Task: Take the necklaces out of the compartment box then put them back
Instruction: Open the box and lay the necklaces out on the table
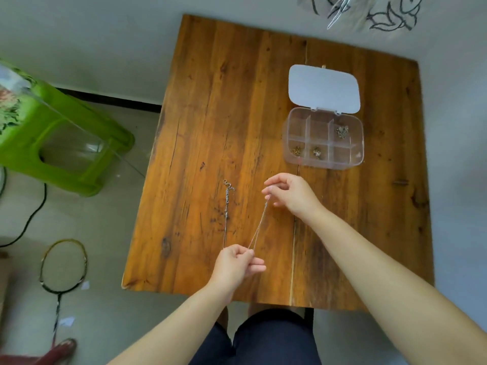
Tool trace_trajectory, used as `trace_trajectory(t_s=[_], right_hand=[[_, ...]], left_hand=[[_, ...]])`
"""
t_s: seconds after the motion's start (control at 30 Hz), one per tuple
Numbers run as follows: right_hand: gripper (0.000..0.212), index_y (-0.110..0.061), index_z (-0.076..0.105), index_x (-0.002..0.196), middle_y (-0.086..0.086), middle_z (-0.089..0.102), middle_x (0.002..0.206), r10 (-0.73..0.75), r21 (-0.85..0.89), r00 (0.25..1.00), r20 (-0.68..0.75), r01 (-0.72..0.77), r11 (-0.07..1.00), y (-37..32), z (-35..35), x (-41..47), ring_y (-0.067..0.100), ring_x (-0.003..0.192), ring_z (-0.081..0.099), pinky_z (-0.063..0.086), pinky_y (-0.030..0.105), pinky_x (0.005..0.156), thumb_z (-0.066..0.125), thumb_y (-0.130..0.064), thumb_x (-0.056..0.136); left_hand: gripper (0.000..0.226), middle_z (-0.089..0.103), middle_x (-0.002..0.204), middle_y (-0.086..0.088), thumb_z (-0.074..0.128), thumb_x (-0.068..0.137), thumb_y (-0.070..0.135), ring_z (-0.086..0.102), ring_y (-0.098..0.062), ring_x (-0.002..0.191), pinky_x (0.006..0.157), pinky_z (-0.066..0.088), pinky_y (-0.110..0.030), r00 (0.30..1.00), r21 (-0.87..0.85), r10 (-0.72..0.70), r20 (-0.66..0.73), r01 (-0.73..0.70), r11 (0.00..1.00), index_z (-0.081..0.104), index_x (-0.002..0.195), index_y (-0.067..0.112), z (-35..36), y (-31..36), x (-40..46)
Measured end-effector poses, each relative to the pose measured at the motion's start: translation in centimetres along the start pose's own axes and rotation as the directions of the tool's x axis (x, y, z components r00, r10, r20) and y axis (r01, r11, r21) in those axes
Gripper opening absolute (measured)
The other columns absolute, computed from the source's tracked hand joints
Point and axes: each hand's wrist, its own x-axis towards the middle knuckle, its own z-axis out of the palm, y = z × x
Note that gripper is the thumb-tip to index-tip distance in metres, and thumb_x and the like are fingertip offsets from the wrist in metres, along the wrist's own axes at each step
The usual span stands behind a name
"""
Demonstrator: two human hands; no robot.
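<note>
A thin silver necklace [259, 225] is stretched between my two hands over the wooden table [210, 127]. My right hand [292, 192] pinches its upper end, and my left hand [235, 262] pinches the lower part near the table's front edge. Another strand with the clasp [227, 204] lies on the table, running up from my left hand. The clear compartment box [322, 138] stands open at the right, lid [323, 88] folded back. Small bunched necklaces lie in three compartments: top right [342, 131], bottom left [296, 150] and bottom middle [316, 152].
A green plastic stool [60, 133] stands on the floor to the left of the table. A badminton racket [63, 267] and a black cable [29, 217] lie on the floor at the lower left. Patterned fabric [369, 11] shows at the top right. My knees are under the front edge.
</note>
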Motion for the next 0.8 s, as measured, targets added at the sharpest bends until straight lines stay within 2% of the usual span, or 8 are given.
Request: trace_trajectory(t_s=[0.1,0.2,0.3,0.37,0.43,0.6,0.7,0.8], right_hand=[[0.014,-0.016,0.065,0.101,-0.003,0.069,0.089,-0.051,-0.168,0.999,-0.017,0.048,0.985,0.8,1.0,0.8,0.009,0.078,0.064,0.047,0.017,0.065,0.054,-0.014,0.092],[0.017,-0.014,0.065,0.105,-0.002,0.067,0.092,-0.135,-0.274,0.991,0.005,0.131,0.953,1.0,1.4,1.2,0.008,0.077,0.060,0.042,0.010,0.067,0.052,-0.011,0.093],[0.019,-0.011,0.065,0.107,0.002,0.066,0.102,-0.206,-0.330,0.978,0.042,0.208,0.921,1.0,1.5,1.4,0.010,0.086,0.061,0.046,0.017,0.079,0.051,-0.009,0.094],[0.019,-0.009,0.064,0.107,0.006,0.065,0.106,-0.233,-0.357,0.971,0.055,0.237,0.904,1.1,1.4,1.6,0.016,0.090,0.062,0.048,0.025,0.085,0.051,-0.008,0.094],[0.019,-0.009,0.064,0.107,0.008,0.061,0.105,-0.244,-0.374,0.968,0.059,0.248,0.893,1.2,1.2,1.9,0.020,0.089,0.061,0.046,0.025,0.083,0.051,-0.008,0.094],[0.022,-0.009,0.061,0.113,0.008,0.056,0.108,-0.236,-0.320,0.967,0.097,0.255,0.912,0.9,0.0,1.9,0.016,0.088,0.060,0.048,0.026,0.085,0.050,-0.008,0.094],[0.022,-0.011,0.062,0.112,0.003,0.057,0.103,-0.278,-0.273,0.956,0.088,0.292,0.917,0.4,-2.2,1.1,0.011,0.080,0.061,0.046,0.016,0.077,0.050,-0.010,0.094],[0.020,-0.010,0.064,0.108,0.000,0.059,0.099,-0.316,-0.237,0.949,-0.016,0.303,0.923,0.0,-6.4,0.5,0.001,0.068,0.057,0.045,0.007,0.068,0.050,-0.009,0.094]], left_hand=[[0.018,0.073,0.075,-0.008,0.050,0.094,0.019,0.070,-0.015,0.058,0.065,0.056,-0.020,0.994,0.162,0.071,-0.088,-0.056,0.985,0.059,0.090,0.004,0.8,-0.6,0.3],[0.017,0.070,0.073,-0.008,0.050,0.094,0.024,0.065,-0.014,0.052,0.056,0.051,-0.017,0.975,0.387,0.197,-0.104,-0.143,0.911,0.056,0.087,0.009,1.4,-1.0,0.3],[0.013,0.068,0.073,-0.006,0.049,0.094,0.029,0.061,-0.011,0.048,0.054,0.053,-0.020,0.958,0.555,0.272,-0.087,-0.180,0.812,0.050,0.091,0.017,1.8,-1.4,0.5],[0.012,0.067,0.073,-0.004,0.048,0.094,0.031,0.062,-0.011,0.047,0.053,0.054,-0.020,0.951,0.622,0.296,-0.091,-0.178,0.763,0.046,0.092,0.019,2.1,-1.7,0.6],[0.013,0.066,0.073,-0.003,0.046,0.094,0.031,0.060,-0.011,0.045,0.049,0.052,-0.018,0.945,0.666,0.309,-0.109,-0.161,0.728,0.040,0.093,0.020,2.3,-1.6,0.8],[0.022,0.058,0.064,0.001,0.049,0.093,0.032,0.059,-0.013,0.041,0.041,0.045,-0.017,0.941,0.672,0.299,-0.157,-0.120,0.731,0.031,0.097,0.020,3.0,-1.4,0.9],[0.028,0.054,0.063,0.007,0.047,0.093,0.038,0.053,-0.009,0.046,0.048,0.044,-0.015,0.919,0.815,0.369,-0.136,-0.108,0.569,0.031,0.106,0.019,3.0,-0.9,0.2],[0.032,0.057,0.076,0.007,0.047,0.092,0.039,0.055,-0.009,0.060,0.056,0.042,-0.016,0.848,0.889,0.525,-0.072,-0.185,0.420,0.036,0.113,0.018,3.9,1.7,-0.5]])
